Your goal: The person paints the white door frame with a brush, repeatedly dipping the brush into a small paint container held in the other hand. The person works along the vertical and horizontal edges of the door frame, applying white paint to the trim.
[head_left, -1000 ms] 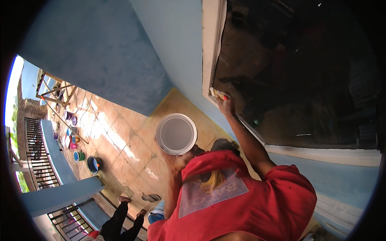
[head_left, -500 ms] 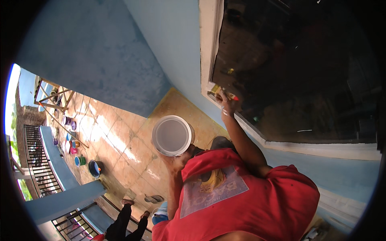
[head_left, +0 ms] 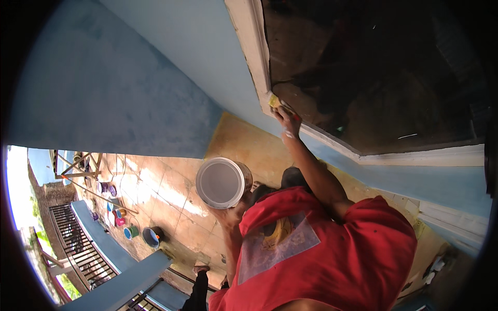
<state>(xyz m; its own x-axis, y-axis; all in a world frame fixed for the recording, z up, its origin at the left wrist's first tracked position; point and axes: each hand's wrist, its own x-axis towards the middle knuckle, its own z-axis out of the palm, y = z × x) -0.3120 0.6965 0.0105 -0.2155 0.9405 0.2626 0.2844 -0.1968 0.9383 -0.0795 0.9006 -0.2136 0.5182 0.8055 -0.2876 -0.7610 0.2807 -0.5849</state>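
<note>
My left hand (head_left: 232,213) is closed round the lower side of a white bucket (head_left: 245,176), held before my red shirt. Pale paint (head_left: 220,182) shows inside it. My right hand (head_left: 288,120) grips a paintbrush (head_left: 274,100), its handle partly hidden by my fingers. The bristles rest at the lower left corner of a white window frame (head_left: 257,78), beside the dark glass (head_left: 363,78). White smears mark the back of that hand near the wrist.
Light blue walls (head_left: 129,78) meet at a corner beyond the bucket. On the tiled floor (head_left: 176,181) at left stand several paint containers, a dark bucket (head_left: 152,237) and a wooden trestle (head_left: 78,166). A railing (head_left: 78,243) runs behind them. Another person's leg (head_left: 197,290) shows at the bottom.
The view has turned, so the window frame sits higher and further left. My right hand has shifted slightly, with the brush now tucked into the frame's corner. The bucket stays held.
</note>
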